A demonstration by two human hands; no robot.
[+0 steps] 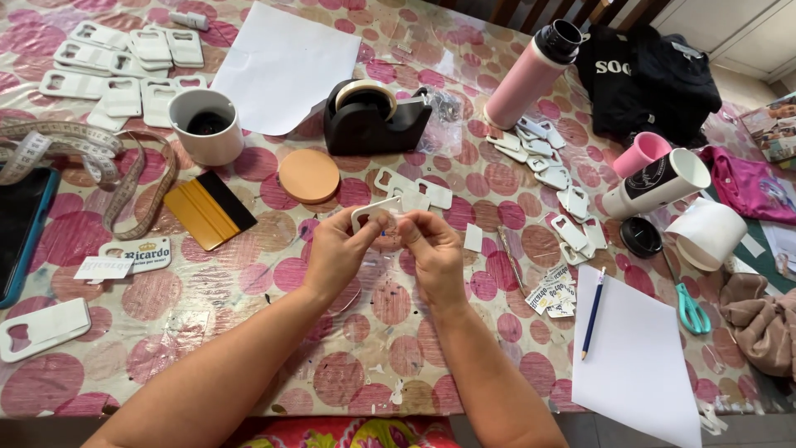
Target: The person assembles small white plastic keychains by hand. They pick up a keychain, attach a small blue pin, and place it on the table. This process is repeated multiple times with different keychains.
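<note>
Seen from the head camera, your left hand (334, 249) and right hand (433, 249) meet above the dotted bench (166, 323), both pinching a small white plastic bottle-opener blank (366, 214) just in front of the black tape dispenser (369, 116). The likeliest slip here is the thin clear film at your right fingers (412, 228) creasing or clinging to itself, since the blank is held in mid-air with nothing beneath. Your left fingers are clamped together on the blank's edge, while your right fingers are closed tightly on its other side.
</note>
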